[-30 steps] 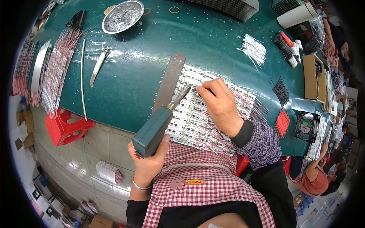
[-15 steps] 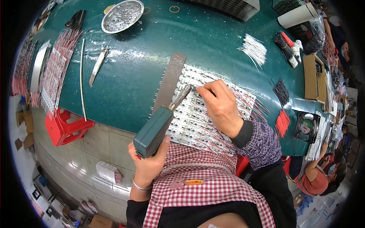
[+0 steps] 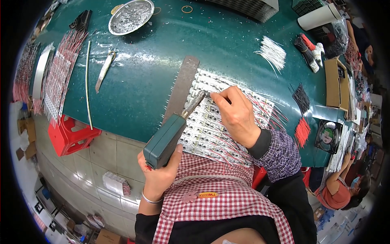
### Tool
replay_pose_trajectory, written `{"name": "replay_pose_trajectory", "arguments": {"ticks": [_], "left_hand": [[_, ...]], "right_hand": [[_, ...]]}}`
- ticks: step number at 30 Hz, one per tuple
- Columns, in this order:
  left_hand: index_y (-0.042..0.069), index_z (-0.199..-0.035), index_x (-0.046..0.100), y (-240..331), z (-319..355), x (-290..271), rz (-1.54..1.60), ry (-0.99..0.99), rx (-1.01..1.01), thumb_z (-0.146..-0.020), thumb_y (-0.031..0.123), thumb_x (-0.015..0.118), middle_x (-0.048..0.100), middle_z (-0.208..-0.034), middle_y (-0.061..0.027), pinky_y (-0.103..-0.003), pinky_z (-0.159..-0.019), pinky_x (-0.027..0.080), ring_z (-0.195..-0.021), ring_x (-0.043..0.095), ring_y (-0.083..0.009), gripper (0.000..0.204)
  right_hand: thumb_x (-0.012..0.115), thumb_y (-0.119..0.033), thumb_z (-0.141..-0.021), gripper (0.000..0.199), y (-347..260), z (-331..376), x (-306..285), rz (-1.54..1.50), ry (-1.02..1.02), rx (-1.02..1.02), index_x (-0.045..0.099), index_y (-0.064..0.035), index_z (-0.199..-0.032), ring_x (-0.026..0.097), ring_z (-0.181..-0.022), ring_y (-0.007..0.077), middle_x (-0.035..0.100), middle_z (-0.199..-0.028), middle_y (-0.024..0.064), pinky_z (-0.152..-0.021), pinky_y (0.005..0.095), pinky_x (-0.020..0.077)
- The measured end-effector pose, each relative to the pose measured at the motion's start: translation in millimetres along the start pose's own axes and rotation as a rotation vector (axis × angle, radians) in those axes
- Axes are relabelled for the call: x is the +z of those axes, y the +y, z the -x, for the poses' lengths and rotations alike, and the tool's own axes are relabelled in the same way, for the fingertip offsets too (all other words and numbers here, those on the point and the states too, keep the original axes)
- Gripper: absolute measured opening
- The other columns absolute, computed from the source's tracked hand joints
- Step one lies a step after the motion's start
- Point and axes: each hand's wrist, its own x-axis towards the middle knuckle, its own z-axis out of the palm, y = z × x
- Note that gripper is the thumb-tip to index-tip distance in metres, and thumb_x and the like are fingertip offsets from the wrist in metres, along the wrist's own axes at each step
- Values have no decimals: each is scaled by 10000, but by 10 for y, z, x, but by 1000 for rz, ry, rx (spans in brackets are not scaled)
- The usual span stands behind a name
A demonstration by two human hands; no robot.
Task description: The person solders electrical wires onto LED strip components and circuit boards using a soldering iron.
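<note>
My left hand is wrapped round the handle of a dark green soldering gun. Its metal tip points up and right over a sheet of white circuit boards. Just right of that tip, my right hand is closed in a pinch above the boards; what sits between the fingertips is too small to make out. White and red wires trail from the boards toward the right. A flat metal bar lies along the sheet's left edge.
A metal dish of silvery scraps stands at the far left, with scissors nearer. White wires, black wires and red wires lie to the right by a fan. Red stool stands left; another person works right.
Both hands and the soldering gun stay almost in place. At the right, the other person's arms have shifted slightly.
</note>
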Motion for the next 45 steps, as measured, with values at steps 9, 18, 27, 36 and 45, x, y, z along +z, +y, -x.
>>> {"name": "replay_pose_trajectory", "arguments": {"ticks": [9,18,27,36,45], "left_hand": [[-11,-812,675,-18,35,5,50,52,-5,-751,47,779,638,-669,-35,-262,-488,415,-521,541,-102,133],[-65,-1047,660,-61,95,-85,-76,1,116,-793,-31,730,686,-851,-70,-209,-509,447,-601,586,-75,266],[-17,-866,699,4,161,-55,-3,105,-16,-757,45,774,684,-744,-54,-256,-545,469,-593,608,-113,147],[-15,-867,683,-69,210,-78,-27,62,-10,-734,27,797,671,-797,-52,-260,-571,466,-614,597,-123,180],[-18,-879,664,-101,190,-82,-4,56,-52,-716,7,801,668,-856,-87,-266,-595,487,-670,621,-149,215]], "right_hand": [[618,17,-707,265,6,4,7,-1,9,4,637,-24,-968,545,-736,228,509,-811,79,-547,336,460],[610,-3,-684,251,-4,-34,-33,66,91,-74,627,-13,-934,528,-734,234,511,-796,69,-601,344,440],[605,31,-680,271,-75,48,-27,-23,43,-35,642,-10,-945,515,-750,230,521,-789,73,-598,341,445],[601,34,-690,264,-78,54,-20,-11,-1,-36,641,-15,-946,511,-750,229,510,-793,73,-603,339,446],[615,11,-699,257,-94,44,-31,21,-26,-36,638,-4,-954,516,-773,227,514,-811,74,-622,332,456]]}}
